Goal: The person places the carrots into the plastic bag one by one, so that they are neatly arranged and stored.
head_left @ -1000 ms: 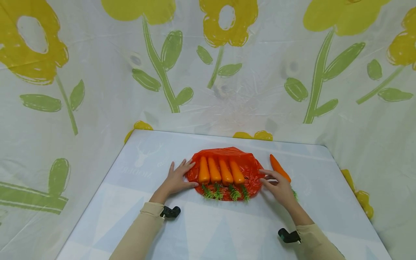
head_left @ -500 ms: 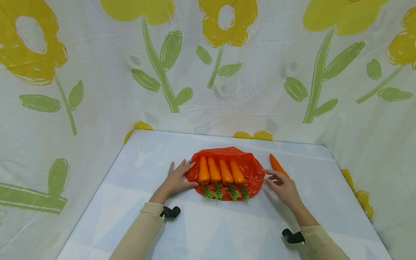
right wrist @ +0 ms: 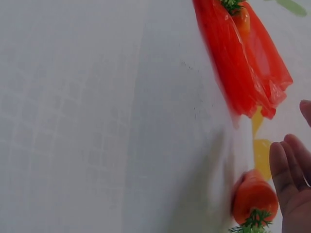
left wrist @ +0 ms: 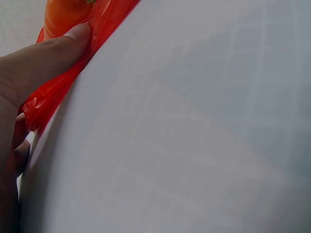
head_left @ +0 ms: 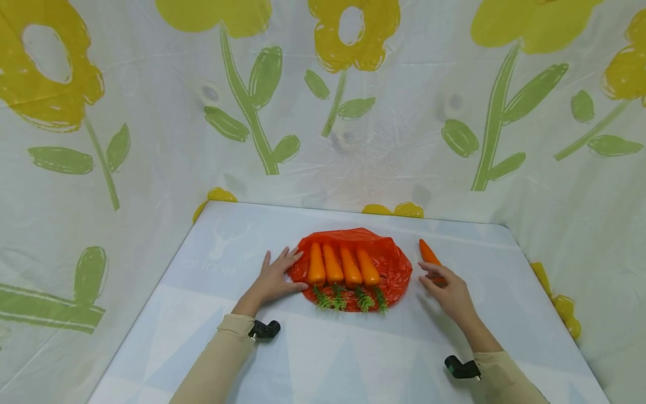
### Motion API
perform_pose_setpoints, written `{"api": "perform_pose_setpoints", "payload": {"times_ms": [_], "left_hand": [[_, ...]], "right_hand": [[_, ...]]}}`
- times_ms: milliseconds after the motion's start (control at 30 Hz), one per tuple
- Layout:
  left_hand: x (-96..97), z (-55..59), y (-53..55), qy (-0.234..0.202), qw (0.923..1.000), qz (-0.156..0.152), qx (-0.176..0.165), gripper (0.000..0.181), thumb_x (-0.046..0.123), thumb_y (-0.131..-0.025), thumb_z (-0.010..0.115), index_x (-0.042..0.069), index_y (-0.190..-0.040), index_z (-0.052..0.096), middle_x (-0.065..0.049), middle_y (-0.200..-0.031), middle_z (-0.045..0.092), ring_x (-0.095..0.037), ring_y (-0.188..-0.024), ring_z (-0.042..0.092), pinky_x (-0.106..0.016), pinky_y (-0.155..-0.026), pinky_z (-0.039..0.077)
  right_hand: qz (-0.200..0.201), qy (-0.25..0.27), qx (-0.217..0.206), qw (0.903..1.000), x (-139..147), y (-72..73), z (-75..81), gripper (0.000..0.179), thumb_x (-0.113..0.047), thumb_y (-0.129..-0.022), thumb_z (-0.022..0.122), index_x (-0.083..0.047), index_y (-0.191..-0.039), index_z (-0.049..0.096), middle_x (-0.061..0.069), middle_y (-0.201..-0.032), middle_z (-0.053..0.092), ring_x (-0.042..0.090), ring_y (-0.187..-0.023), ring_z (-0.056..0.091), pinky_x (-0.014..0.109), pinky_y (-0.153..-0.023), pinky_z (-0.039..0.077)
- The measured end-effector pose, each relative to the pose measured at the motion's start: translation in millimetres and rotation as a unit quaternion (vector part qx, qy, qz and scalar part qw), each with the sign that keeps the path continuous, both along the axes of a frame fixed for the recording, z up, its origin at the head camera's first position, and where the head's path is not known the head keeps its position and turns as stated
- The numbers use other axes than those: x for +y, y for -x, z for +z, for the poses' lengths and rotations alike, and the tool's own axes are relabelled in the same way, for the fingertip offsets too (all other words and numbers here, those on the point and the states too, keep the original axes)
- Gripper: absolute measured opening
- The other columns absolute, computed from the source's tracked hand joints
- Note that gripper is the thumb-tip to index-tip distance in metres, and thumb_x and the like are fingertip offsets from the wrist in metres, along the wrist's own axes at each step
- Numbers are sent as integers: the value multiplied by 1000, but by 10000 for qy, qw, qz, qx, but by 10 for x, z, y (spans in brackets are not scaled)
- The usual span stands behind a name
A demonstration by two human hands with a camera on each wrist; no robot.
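Note:
A red plastic bag [head_left: 396, 280] lies spread on the table, with several orange carrots [head_left: 350, 269] side by side on it, green tops towards me. My left hand [head_left: 275, 279] rests at the bag's left edge, fingers spread; in the left wrist view its thumb [left wrist: 48, 60] presses on the red plastic. Right of the bag, and apart from it, my right hand [head_left: 450, 293] hovers with nothing held, fingers loosely bent. Beyond it lies a single carrot [head_left: 428, 252], partly hidden by that hand; the right wrist view shows this carrot's green top [right wrist: 257, 221] beside the extended fingers.
The pale blue and white patterned table [head_left: 323, 359] reaches back to a flower-printed curtain [head_left: 404, 112], which hangs at the back and both sides. A black wrist camera [head_left: 264, 330] sits on the left forearm, another camera [head_left: 461, 368] on the right.
My right hand has let go of the bag's right edge and moved to the right, in front of the single carrot, covering more of it. My left hand stays in place.

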State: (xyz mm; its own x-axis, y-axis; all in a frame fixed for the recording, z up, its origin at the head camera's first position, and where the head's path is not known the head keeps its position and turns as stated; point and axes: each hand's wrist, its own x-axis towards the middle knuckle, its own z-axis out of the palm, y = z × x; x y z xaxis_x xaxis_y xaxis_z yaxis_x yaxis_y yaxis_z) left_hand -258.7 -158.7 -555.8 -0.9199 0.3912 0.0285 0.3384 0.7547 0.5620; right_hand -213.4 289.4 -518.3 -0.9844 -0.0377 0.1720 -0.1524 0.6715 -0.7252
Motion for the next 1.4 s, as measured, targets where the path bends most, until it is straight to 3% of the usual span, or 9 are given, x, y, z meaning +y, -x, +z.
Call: {"api": "perform_pose_setpoints", "payload": {"times_ms": [167, 367, 467, 533, 767, 1000, 1133, 1300, 1400], "left_hand": [[1, 0, 0, -25, 10000, 0, -3, 94, 56, -83, 78, 14, -158, 39, -4, -166, 29, -32, -156, 14, -63, -119, -12], [-1, -4, 2, -27, 10000, -6, 15, 94, 56, -83, 78, 14, -158, 39, -4, -166, 29, -32, -156, 14, -63, -119, -12], [-2, -3, 2, -12, 10000, -11, 10, 94, 56, -84, 78, 14, -158, 39, -4, -166, 29, -32, -156, 14, -63, -119, -11], [-2, 0, 1, -9, 10000, -10, 11, 94, 56, -84, 78, 14, -158, 39, -4, -166, 29, -32, -156, 14, -63, -119, -11], [-1, 13, -2, -15, 10000, -14, -15, 94, 56, -84, 78, 14, -158, 39, -5, -166, 29, -32, -156, 14, -64, -119, -12], [-2, 13, 0, -15, 10000, -24, 9, 94, 55, -84, 78, 14, -158, 39, -5, -166, 29, -32, -156, 15, -64, -119, -11], [-2, 14, 4, -12, 10000, -24, 17, 94, 55, -84, 78, 14, -158, 39, -5, -166, 29, -32, -156, 15, -64, -119, -11], [0, 10, 5, 25, 10000, -11, 10, 94, 55, -84, 78, 14, -158, 39, -5, -166, 29, -32, -156, 15, -64, -119, -11], [4, 4, 3, 56, 10000, 1, -13, 94, 56, -84, 77, 14, -159, 38, -4, -166, 29, -32, -156, 14, -64, -119, -11]], "right_hand": [[-133, 74, 44, 9999, 52, -2, 12, 40, -23, -98, 70, -10, -135, 65, 15, -131, 65, 26, -106, 65, 6, -79, 47], [-151, 166, 277, 9994, 115, -10, 18, 37, -20, -97, 72, -9, -132, 67, 16, -131, 64, -5, -96, 58, 3, -79, 46], [-152, 207, 325, 9991, 148, -20, 22, 37, -23, -98, 71, -8, -132, 68, 16, -131, 65, -13, -95, 54, 3, -79, 45], [-184, 183, 306, 9992, 165, -24, 28, 38, -24, -98, 71, -9, -132, 68, 15, -132, 64, -9, -97, 56, 2, -79, 45], [-329, 66, 75, 9994, 219, -3, 48, 41, -28, -99, 69, -9, -135, 65, 16, -134, 62, 24, -109, 60, 1, -80, 41], [-427, -37, 252, 9988, 287, 12, 43, 39, -24, -100, 68, -8, -135, 66, 16, -131, 64, 7, -102, 59, 0, -80, 42], [-516, -131, 136, 9985, 300, 0, 77, 40, -27, -100, 67, -8, -136, 65, 18, -131, 64, 16, -102, 60, 2, -77, 42], [-641, -251, -233, 9974, 327, 14, 76, 43, -29, -101, 66, -8, -138, 63, 20, -133, 61, 30, -105, 61, 15, -76, 49], [-674, -295, -432, 9964, 339, 27, 65, 45, -31, -101, 65, -7, -139, 62, 22, -138, 56, 37, -111, 58, 33, -85, 54]]}}
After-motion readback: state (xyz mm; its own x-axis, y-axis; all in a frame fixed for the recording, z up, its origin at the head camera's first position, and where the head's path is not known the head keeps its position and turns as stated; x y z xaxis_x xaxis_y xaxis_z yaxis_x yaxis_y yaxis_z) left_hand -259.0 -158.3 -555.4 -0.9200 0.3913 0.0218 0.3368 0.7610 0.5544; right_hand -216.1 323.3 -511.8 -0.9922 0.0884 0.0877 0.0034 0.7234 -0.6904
